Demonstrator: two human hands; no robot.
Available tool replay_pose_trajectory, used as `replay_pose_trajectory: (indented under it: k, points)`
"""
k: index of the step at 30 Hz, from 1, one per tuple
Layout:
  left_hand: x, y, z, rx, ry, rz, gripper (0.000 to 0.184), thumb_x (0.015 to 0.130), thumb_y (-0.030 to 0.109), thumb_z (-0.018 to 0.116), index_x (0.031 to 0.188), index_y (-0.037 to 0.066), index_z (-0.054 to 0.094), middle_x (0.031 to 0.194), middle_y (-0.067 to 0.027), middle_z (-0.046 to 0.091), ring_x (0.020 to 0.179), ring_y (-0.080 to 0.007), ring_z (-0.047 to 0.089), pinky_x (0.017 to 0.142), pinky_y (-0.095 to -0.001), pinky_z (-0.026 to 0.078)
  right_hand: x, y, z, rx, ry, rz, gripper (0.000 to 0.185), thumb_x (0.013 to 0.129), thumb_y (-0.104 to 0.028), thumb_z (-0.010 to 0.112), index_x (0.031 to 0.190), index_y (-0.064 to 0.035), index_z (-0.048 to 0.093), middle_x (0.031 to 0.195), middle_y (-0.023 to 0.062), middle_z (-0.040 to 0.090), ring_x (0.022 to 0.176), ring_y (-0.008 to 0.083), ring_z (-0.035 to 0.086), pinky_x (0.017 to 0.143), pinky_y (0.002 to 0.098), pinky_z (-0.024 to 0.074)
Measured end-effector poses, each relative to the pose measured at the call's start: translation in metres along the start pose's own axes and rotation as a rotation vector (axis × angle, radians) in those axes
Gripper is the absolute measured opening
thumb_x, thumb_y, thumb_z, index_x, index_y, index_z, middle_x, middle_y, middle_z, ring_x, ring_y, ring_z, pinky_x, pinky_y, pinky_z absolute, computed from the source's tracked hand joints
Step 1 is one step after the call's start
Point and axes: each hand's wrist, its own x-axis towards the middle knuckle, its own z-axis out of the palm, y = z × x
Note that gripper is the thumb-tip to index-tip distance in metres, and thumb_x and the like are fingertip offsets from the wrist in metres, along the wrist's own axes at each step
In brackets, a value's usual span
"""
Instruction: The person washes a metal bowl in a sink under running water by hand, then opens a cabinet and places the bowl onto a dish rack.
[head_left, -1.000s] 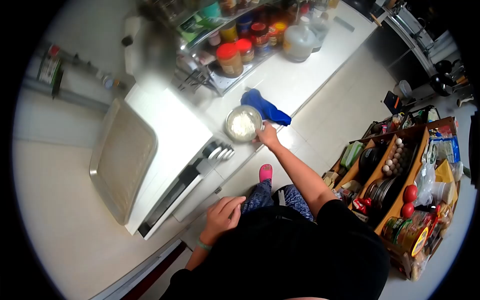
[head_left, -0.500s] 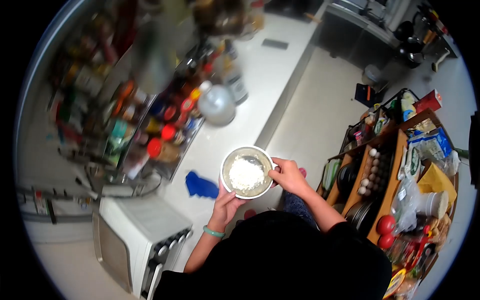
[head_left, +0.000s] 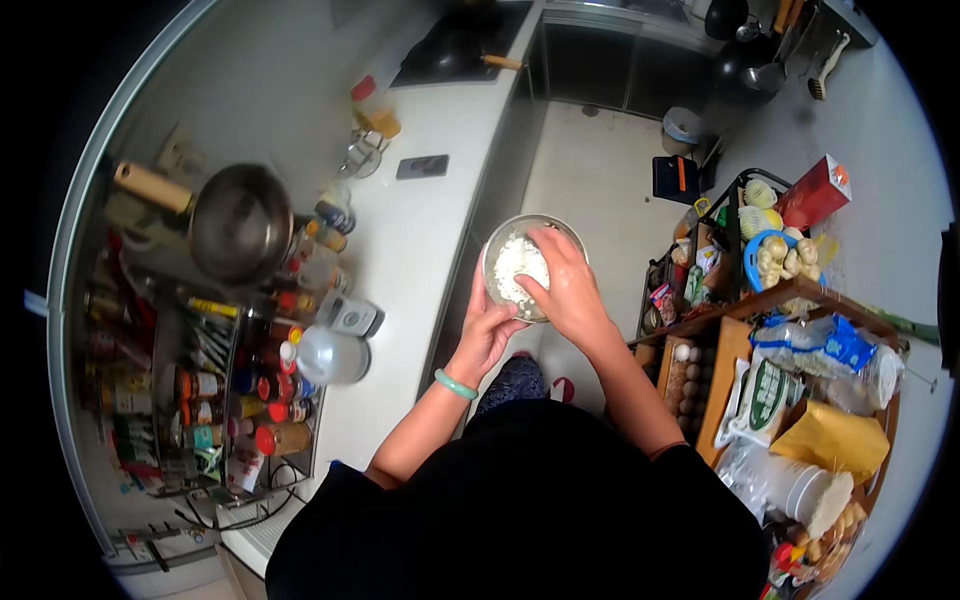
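A round metal bowl (head_left: 568,232) is held out in front of my body, with white, grainy or crumbly food (head_left: 520,268) inside; I cannot tell its exact kind. My left hand (head_left: 487,325) grips the bowl from its lower left side, thumb near the rim, and a pale green bangle (head_left: 456,384) circles that wrist. From the right, my right hand (head_left: 568,290) reaches over the rim into the bowl. Its thumb and fingers are apart, with the fingertips at the white food and partly hidden.
On the left counter (head_left: 390,260) stand a clear jug (head_left: 333,355), a kitchen scale (head_left: 352,316) and a phone-like slab (head_left: 422,167). A saucepan (head_left: 240,222) hangs by a rack of jars. Shelves to the right hold eggs (head_left: 686,380) and a yellow envelope (head_left: 830,440).
My right hand has left the bowl's right rim and moved into the bowl. My left hand still holds it. The view has turned, and the kitchen appears farther along the counter.
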Motion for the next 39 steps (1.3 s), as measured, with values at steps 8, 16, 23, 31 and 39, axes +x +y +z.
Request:
replay_pose_trajectory:
  k: [8, 16, 23, 31, 39]
  points:
    - [0.153, -0.018, 0.016, 0.06, -0.129, -0.103, 0.08, 0.075, -0.007, 0.042, 0.143, 0.019, 0.009, 0.132, -0.0121, 0.034, 0.112, -0.0244, 0.05, 0.081, -0.0365, 0.055, 0.093, 0.11, -0.011, -0.083, -0.02, 0.039, 0.06, 0.069, -0.018, 0.069, 0.121, 0.0014, 0.046, 0.119, 0.0234, 0.047, 0.107, 0.04, 0.047, 0.093, 0.0435, 0.0359]
    - [0.363, -0.012, 0.007, 0.08, -0.123, -0.242, 0.08, 0.075, -0.009, 0.04, 0.143, 0.021, 0.012, 0.118, -0.0088, 0.046, 0.092, -0.0161, 0.057, 0.074, -0.0333, 0.056, 0.242, 0.248, -0.009, -0.112, -0.065, 0.119, 0.05, 0.07, -0.021, 0.066, 0.114, -0.0055, 0.051, 0.112, 0.0191, 0.052, 0.106, 0.0369, 0.047, 0.092, 0.0421, 0.036]
    - [0.541, 0.008, 0.031, 0.15, -0.146, -0.353, 0.081, 0.076, -0.011, 0.043, 0.144, 0.022, 0.013, 0.108, -0.0089, 0.05, 0.082, -0.0142, 0.057, 0.07, -0.0359, 0.056, 0.364, 0.359, -0.023, -0.097, -0.051, 0.076, 0.041, 0.07, -0.024, 0.067, 0.106, -0.0073, 0.056, 0.11, 0.0136, 0.053, 0.104, 0.0361, 0.048, 0.089, 0.0416, 0.0385]
    - [0.789, -0.045, 0.058, 0.149, -0.163, -0.423, 0.075, 0.078, -0.007, 0.044, 0.143, 0.021, 0.018, 0.104, -0.0092, 0.052, 0.085, -0.0172, 0.056, 0.075, -0.0439, 0.055, 0.511, 0.55, -0.075, -0.298, -0.255, 0.206, 0.036, 0.07, -0.028, 0.067, 0.102, -0.0143, 0.062, 0.115, 0.0083, 0.054, 0.108, 0.0341, 0.047, 0.085, 0.0489, 0.0416]
    - [0.967, -0.107, 0.106, 0.249, -0.121, -0.551, 0.079, 0.077, -0.007, 0.045, 0.143, 0.025, 0.015, 0.093, -0.0057, 0.055, 0.084, -0.0174, 0.056, 0.076, -0.0521, 0.053, 0.595, 0.717, -0.116, -0.437, -0.168, 0.277, 0.038, 0.07, -0.016, 0.066, 0.107, -0.0142, 0.059, 0.111, 0.0111, 0.054, 0.105, 0.0362, 0.049, 0.085, 0.0443, 0.0436]
